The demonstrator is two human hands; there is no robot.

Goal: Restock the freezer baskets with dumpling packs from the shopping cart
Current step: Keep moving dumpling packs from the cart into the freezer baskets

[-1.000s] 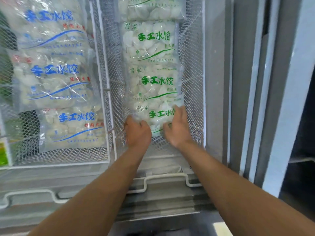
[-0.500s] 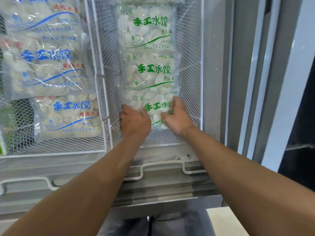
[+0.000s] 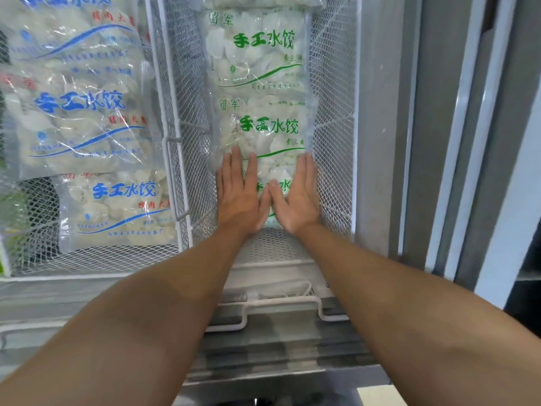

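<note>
Four green-lettered dumpling packs [image 3: 260, 83] lie overlapping in the right wire basket [image 3: 333, 118]; the top one is cut off by the frame. The left hand [image 3: 238, 197] and right hand [image 3: 295, 197], fingers straight and flat, thumbs touching, press on the nearest pack [image 3: 270, 174]. The left basket [image 3: 117, 259] holds three blue-lettered packs [image 3: 87, 121], also overlapping.

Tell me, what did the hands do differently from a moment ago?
Both hands let go of the nearest green-print dumpling pack. The left hand and right hand uncurled, and their fingers now lie straight and flat, pressing on it. The pack stayed in the right wire basket; the blue-print dumpling packs in the left basket did not move.
</note>
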